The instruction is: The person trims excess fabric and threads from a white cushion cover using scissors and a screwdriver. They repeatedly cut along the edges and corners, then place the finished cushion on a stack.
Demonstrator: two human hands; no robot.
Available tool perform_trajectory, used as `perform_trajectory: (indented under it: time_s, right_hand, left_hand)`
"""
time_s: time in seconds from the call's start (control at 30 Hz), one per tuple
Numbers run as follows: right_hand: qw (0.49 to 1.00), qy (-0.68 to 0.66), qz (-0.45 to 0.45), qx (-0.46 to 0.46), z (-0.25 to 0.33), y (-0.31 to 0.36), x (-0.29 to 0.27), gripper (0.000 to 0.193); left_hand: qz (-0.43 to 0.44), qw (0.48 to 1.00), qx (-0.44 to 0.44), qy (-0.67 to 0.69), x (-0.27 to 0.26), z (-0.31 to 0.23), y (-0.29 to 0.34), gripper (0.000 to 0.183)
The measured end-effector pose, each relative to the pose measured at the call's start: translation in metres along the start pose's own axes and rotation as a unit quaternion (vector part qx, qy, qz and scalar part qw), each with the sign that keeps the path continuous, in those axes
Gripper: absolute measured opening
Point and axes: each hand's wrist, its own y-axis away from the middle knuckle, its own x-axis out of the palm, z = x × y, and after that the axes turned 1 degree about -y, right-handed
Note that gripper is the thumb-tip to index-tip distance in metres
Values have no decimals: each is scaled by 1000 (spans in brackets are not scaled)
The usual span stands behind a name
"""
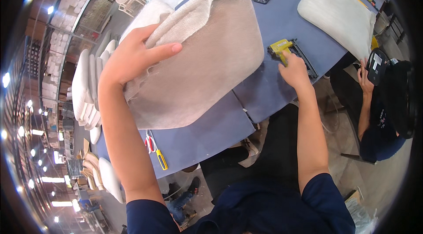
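Cushion (211, 59) with long axis toward upper right

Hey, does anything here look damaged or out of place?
Yes: the cushion in the left hand has a loose, wavy fabric edge along its upper side and frayed threads near the wrist. They look odd against its smoother face.

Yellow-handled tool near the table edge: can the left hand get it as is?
Probably not: the left hand is busy holding the cushion. The yellow handle lies uncovered on the blue tabletop, so a freed hand likely could.
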Motion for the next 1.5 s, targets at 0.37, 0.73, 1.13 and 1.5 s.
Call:
perform_trajectory:
  time_s: [0.37, 0.73, 1.13, 1.5]
  right_hand:
    - [776, -611, -25, -156, 123, 19, -86, 70]
    - [722, -686, -87, 15, 59, 117, -83, 67]
    - [603, -770, 195, -83, 66, 110, -68, 70]
    - [963, -263, 12, -61, 2, 62, 75, 23]
  left_hand:
    - [-237, 952, 153, -121, 31, 2, 97, 53]
    - [-110, 363, -221, 898, 286, 144, 304, 77]
    - [-251, 639, -258, 680, 222, 176, 269, 71]
    - [-243, 940, -238, 30, 265, 257, 219, 83]
